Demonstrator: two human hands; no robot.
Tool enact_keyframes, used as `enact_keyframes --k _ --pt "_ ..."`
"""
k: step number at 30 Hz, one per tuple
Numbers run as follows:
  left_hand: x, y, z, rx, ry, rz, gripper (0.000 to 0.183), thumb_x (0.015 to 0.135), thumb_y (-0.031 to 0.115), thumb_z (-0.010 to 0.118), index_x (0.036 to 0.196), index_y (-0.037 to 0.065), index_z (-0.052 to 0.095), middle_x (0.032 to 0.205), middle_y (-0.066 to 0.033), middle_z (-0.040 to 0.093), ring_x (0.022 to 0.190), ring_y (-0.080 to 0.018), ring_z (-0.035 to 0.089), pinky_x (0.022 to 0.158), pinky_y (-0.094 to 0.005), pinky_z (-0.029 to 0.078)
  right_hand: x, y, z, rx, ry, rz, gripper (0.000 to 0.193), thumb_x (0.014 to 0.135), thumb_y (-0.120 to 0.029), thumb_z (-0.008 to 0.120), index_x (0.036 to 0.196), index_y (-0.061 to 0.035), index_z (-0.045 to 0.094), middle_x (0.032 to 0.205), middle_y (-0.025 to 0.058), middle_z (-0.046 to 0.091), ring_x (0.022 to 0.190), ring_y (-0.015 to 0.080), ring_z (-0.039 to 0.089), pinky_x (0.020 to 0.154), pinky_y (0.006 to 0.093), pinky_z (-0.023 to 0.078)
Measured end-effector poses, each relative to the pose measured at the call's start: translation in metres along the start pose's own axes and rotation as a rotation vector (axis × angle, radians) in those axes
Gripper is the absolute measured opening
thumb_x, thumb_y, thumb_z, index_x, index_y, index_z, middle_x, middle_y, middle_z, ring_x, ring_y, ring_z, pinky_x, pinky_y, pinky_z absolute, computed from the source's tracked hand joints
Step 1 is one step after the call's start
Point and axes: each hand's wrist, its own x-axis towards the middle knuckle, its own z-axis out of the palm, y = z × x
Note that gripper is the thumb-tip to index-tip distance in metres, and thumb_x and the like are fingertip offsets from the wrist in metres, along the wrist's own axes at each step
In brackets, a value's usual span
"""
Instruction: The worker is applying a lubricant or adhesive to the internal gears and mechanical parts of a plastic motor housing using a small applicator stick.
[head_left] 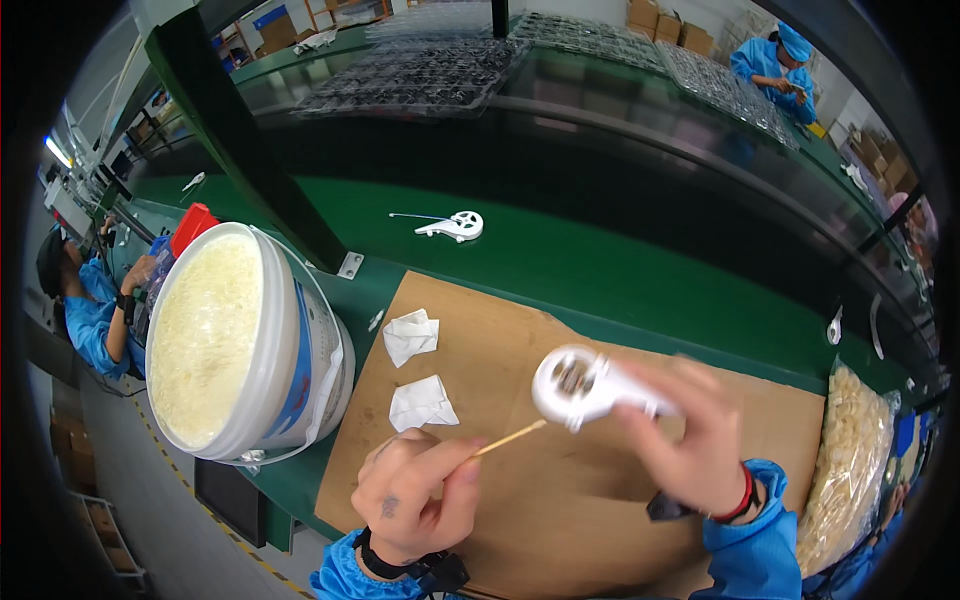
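Observation:
Pinched in my left hand [415, 500] is a thin wooden stick [508, 438], pointing right and slightly up. The stick's tip lies just below the round head of a white plastic housing [562, 398], and I cannot tell if the two touch. My right hand [695, 440], smeared a little by motion, is closed on the narrow end of that housing. Inside the round head a brownish, metallic-looking part shows. Beneath both hands lies a brown cardboard sheet [500, 330], with two folded white cloths or tissues [411, 337] near its left edge.
A large white bucket [320, 375] filled with pale yellowish material stands at left. Another white housing [462, 227] sits on the green bench [350, 205] beyond. A clear bag of pale pieces [845, 465] rests at right. A dark green post [240, 140] rises behind the bucket. Co-workers sit left and far right.

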Motion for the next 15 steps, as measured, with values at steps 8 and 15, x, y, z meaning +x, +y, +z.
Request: enact_keyframes --k 8,15 --pt "-0.001 -0.006 0.0 -0.021 0.198 -0.091 0.005 0.079 -0.004 0.058 0.083 -0.003 0.061 0.062 -0.0059 0.048 0.05 -0.0134 0.041 0.047 -0.0246 0.029 0.035 0.196 -0.021 -0.152 0.1 0.592 0.024 0.083 -0.018 0.063 0.098 0.0001 0.068 0.08 0.0146 0.069 0.074 0.0223 0.067 0.07 0.0309 0.05" --pt "0.014 0.001 -0.028 0.087 0.233 -0.098 0.013 0.074 -0.005 0.063 0.085 0.001 0.065 0.061 -0.0059 0.048 0.052 -0.0152 0.044 0.048 -0.0256 0.032 0.064 0.2 0.011 -0.699 0.142 0.159 0.034 0.078 -0.015 0.067 0.109 -0.0008 0.063 0.108 0.0223 0.061 0.103 0.0389 0.057 0.091 0.0409 0.046"
